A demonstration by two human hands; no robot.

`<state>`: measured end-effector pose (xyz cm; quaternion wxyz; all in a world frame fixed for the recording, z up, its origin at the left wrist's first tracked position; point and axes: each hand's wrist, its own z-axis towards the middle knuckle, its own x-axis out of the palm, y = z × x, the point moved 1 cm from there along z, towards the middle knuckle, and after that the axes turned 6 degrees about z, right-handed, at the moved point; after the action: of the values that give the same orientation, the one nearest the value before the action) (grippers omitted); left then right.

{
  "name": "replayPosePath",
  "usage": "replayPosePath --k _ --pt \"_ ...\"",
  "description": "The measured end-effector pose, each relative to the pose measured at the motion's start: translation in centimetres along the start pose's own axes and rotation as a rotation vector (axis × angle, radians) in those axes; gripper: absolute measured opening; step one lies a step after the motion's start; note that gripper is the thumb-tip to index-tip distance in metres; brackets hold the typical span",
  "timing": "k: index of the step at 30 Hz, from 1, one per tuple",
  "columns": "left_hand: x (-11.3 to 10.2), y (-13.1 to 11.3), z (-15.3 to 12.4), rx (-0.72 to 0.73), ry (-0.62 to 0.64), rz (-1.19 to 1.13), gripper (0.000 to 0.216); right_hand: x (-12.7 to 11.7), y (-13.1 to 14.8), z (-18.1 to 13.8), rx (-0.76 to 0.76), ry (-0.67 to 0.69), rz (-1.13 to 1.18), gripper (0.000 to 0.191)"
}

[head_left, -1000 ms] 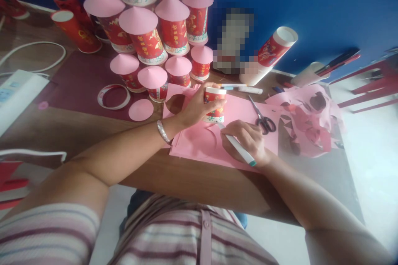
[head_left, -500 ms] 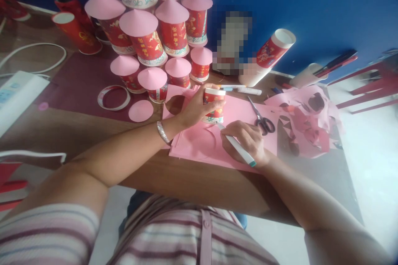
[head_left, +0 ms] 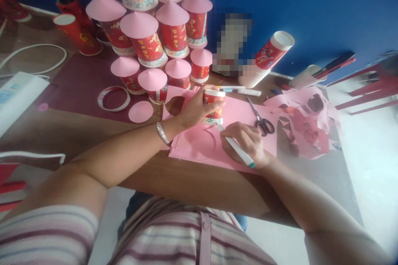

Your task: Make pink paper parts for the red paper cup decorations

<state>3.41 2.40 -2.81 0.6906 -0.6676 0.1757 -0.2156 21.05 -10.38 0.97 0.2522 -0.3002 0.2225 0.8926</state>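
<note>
**Desk editor:** Where is the cup?

**Photographer:** The red cup stands upside down on a pink paper near the middle of the desk. The left hand is clasped round it from 9 o'clock, with the fingers over its upturned base.

**Desk editor:** And the other hand?

**Photographer:** The right hand is closed round a white pen and rests on the paper at 5 o'clock of the cup. The pen's tip meets the cup's rim where it touches the sheet. A curved line shows on the paper at the cup's 7 o'clock.

**Desk editor:** What lies around them?

**Photographer:** Scissors lie on the paper at the cup's 3 o'clock, with pink scraps heaped beyond them. A pink disc sits at 9 o'clock, and a ring lies just beyond it. Red cups with pink cone tops are stacked at 11 o'clock against the blue wall. A bracelet circles the left wrist.
</note>
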Motion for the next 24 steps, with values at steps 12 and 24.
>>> replayPosePath --k 12,24 --pt "0.03 0.05 0.04 0.024 -0.01 0.005 0.063 0.04 0.01 -0.04 0.0 -0.006 0.008 0.026" --pt "-0.16 0.42 0.14 0.013 0.01 0.038 0.061 0.08 -0.12 -0.12 0.004 -0.006 0.003 0.03"
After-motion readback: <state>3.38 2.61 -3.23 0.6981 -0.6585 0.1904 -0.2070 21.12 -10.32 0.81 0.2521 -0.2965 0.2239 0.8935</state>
